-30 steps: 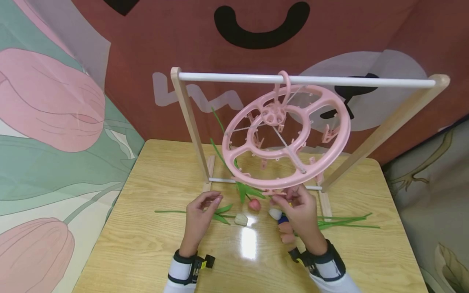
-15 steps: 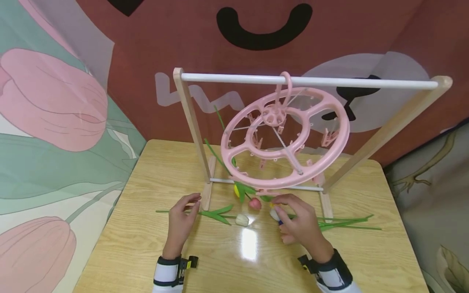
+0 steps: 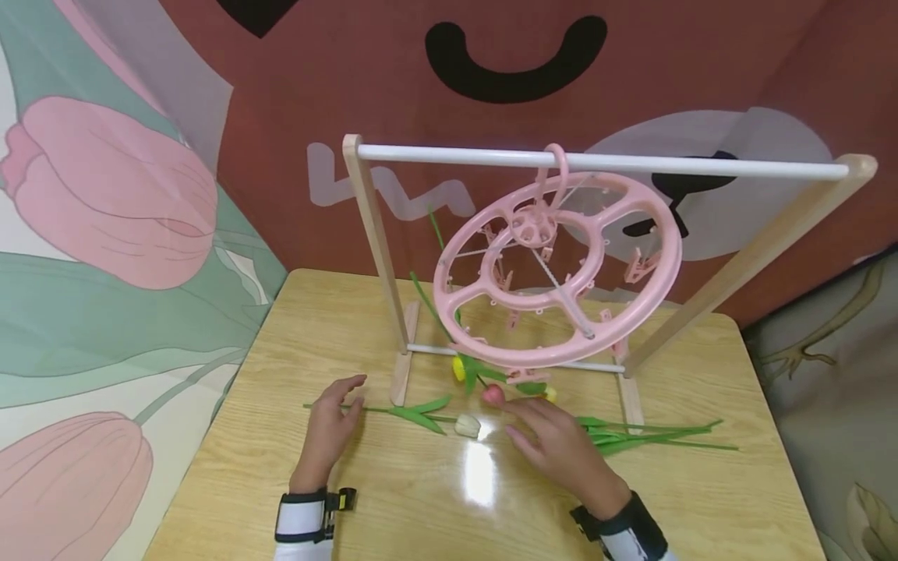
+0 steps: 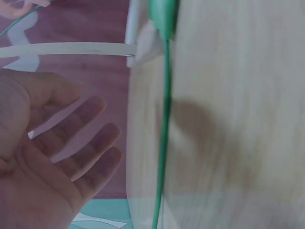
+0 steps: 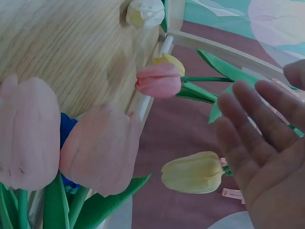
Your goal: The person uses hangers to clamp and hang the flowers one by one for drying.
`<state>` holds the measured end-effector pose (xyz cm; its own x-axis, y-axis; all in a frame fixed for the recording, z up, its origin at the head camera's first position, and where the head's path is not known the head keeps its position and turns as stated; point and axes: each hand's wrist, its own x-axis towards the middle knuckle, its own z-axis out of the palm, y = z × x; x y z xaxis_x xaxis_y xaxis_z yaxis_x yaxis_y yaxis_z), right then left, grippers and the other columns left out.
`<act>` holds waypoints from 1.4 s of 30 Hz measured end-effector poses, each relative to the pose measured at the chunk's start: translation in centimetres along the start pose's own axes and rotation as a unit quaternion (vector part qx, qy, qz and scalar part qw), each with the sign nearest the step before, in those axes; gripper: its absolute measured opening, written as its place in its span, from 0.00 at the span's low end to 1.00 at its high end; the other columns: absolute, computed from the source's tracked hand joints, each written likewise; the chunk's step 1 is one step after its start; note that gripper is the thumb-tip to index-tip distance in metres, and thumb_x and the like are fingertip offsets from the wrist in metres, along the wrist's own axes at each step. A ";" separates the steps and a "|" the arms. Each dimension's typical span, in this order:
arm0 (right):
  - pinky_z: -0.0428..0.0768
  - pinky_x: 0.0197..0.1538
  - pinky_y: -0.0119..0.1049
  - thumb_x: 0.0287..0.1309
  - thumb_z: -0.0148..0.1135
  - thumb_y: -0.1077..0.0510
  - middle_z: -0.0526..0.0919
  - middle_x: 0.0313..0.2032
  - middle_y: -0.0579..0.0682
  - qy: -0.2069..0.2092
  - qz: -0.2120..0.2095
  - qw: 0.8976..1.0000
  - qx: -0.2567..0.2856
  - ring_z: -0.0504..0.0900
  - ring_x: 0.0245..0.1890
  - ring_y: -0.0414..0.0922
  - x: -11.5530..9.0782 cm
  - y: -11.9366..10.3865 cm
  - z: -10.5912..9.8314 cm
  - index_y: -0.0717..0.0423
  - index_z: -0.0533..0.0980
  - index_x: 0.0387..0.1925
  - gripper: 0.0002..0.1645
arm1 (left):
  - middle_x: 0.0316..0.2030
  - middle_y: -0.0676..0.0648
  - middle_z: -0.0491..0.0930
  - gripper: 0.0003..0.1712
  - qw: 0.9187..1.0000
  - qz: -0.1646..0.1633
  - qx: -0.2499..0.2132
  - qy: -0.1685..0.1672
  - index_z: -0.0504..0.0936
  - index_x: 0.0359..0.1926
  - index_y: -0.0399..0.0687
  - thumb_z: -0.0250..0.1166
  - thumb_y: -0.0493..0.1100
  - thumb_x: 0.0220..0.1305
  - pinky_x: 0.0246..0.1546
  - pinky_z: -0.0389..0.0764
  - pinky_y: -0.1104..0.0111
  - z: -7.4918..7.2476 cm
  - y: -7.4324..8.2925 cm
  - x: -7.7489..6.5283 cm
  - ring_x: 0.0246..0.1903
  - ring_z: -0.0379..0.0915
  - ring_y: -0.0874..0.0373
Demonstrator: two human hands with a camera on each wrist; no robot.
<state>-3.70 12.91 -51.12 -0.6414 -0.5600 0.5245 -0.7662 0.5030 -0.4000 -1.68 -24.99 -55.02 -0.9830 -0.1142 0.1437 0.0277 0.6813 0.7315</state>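
My left hand (image 3: 330, 425), fingers loosely spread and holding nothing, is over the stem of a white artificial tulip (image 3: 467, 425) on the table. My right hand (image 3: 554, 444) also holds nothing; its fingers extend in the right wrist view. Beyond the fingertips, a pink-red tulip (image 5: 158, 80) and a yellow tulip (image 5: 193, 172) hang head-down below a round pink clip hanger (image 3: 491, 357). A second yellow tulip (image 3: 459, 368) hangs farther left. Pale pink tulips (image 5: 100, 148) and a blue bloom (image 5: 67, 129) lie by the right hand, which hides them in the head view.
The hanger hooks over the white rail (image 3: 456, 155) of a wooden stand, whose feet (image 3: 631, 403) rest on the table. Several green stems (image 3: 659, 436) point right. Small pink clips (image 3: 641, 266) dangle from the hanger. A printed cloth (image 3: 281, 78) covers the wall behind.
My right hand has left the clip at the hanger's front rim and dropped toward the table, its fingers opening. A yellow bloom shows under that clip. My left hand has moved left.
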 end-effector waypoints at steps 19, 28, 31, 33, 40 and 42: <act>0.75 0.71 0.51 0.68 0.66 0.51 0.76 0.69 0.58 -0.164 0.085 0.982 0.033 0.76 0.68 0.55 1.5 0.6 2.5 0.56 0.73 0.69 0.31 | 0.35 0.50 0.80 0.14 0.975 0.069 0.202 -0.062 0.89 0.39 0.49 0.73 0.26 0.58 0.37 0.78 0.64 2.3 -2.2 0.1 0.37 0.71 0.54; 0.78 0.68 0.56 0.65 0.68 0.57 0.83 0.60 0.59 -0.146 0.040 0.987 0.053 0.80 0.63 0.58 2.3 0.0 3.5 0.59 0.78 0.62 0.25 | 0.31 0.52 0.77 0.09 0.959 0.130 0.245 -0.065 0.84 0.33 0.50 0.71 0.31 0.61 0.32 0.73 0.64 2.5 -1.6 0.1 0.33 0.68 0.55; 0.79 0.67 0.53 0.66 0.67 0.57 0.84 0.57 0.57 -0.159 0.040 0.984 0.064 0.81 0.61 0.56 2.4 -0.1 3.8 0.59 0.79 0.60 0.22 | 0.32 0.53 0.78 0.08 0.956 0.138 0.249 -0.073 0.83 0.36 0.52 0.70 0.33 0.63 0.34 0.72 0.64 2.7 -1.4 0.0 0.33 0.69 0.55; 0.79 0.67 0.52 0.67 0.66 0.57 0.84 0.57 0.56 -0.173 0.045 0.982 0.070 0.81 0.61 0.54 2.5 -0.2 3.9 0.58 0.79 0.60 0.22 | 0.31 0.53 0.77 0.09 0.957 0.136 0.244 -0.079 0.85 0.38 0.52 0.70 0.32 0.64 0.34 0.72 0.65 2.8 -1.3 -0.1 0.34 0.69 0.56; 0.75 0.72 0.51 0.69 0.64 0.53 0.82 0.62 0.54 -0.216 0.076 0.971 0.062 0.78 0.66 0.52 2.7 -0.5 4.0 0.56 0.77 0.63 0.24 | 0.31 0.56 0.75 0.10 0.962 0.140 0.217 -0.085 0.88 0.39 0.53 0.70 0.32 0.64 0.33 0.74 0.68 2.9 -0.7 -0.7 0.33 0.67 0.61; 0.74 0.72 0.51 0.69 0.64 0.53 0.81 0.64 0.55 -0.223 0.081 0.970 0.055 0.77 0.67 0.53 2.7 -0.6 4.1 0.57 0.77 0.64 0.25 | 0.32 0.55 0.74 0.11 0.962 0.154 0.213 -0.079 0.88 0.40 0.52 0.71 0.31 0.63 0.33 0.74 0.69 2.8 -0.2 -0.8 0.32 0.66 0.61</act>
<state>-5.19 8.37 -52.57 -0.6885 -0.7207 0.0805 -0.6374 0.5485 -0.5412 -1.38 -22.99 -57.13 -0.9560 0.2288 0.1834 0.2788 0.9031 0.3267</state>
